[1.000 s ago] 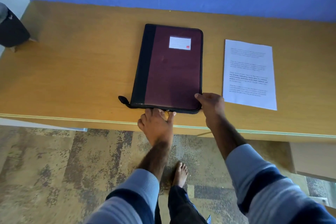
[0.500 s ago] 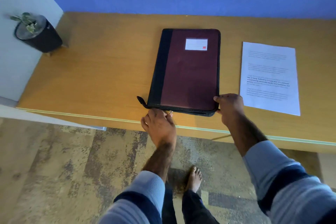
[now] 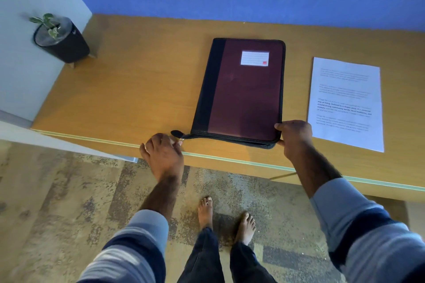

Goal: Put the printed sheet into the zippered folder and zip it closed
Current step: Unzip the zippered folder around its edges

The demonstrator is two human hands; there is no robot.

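Note:
A maroon zippered folder point(image 3: 243, 92) with a black spine and a white label lies flat on the wooden desk point(image 3: 138, 89). My left hand point(image 3: 162, 155) pinches the zipper pull point(image 3: 181, 139) at the folder's near left corner, beside a black tab point(image 3: 176, 133). My right hand point(image 3: 294, 136) grips the folder's near right corner. The printed sheet point(image 3: 346, 103) lies flat on the desk just right of the folder, untouched.
A small potted plant point(image 3: 61, 39) in a black pot stands at the desk's far left by a white wall. A blue wall runs behind the desk. The desk's front edge point(image 3: 230, 159) is close to my hands; my bare feet stand on patterned floor below.
My left hand has slid left along the folder's near edge, from its middle to the left corner, pinching the zipper pull. My right hand stays on the right corner. The camera view shifted left.

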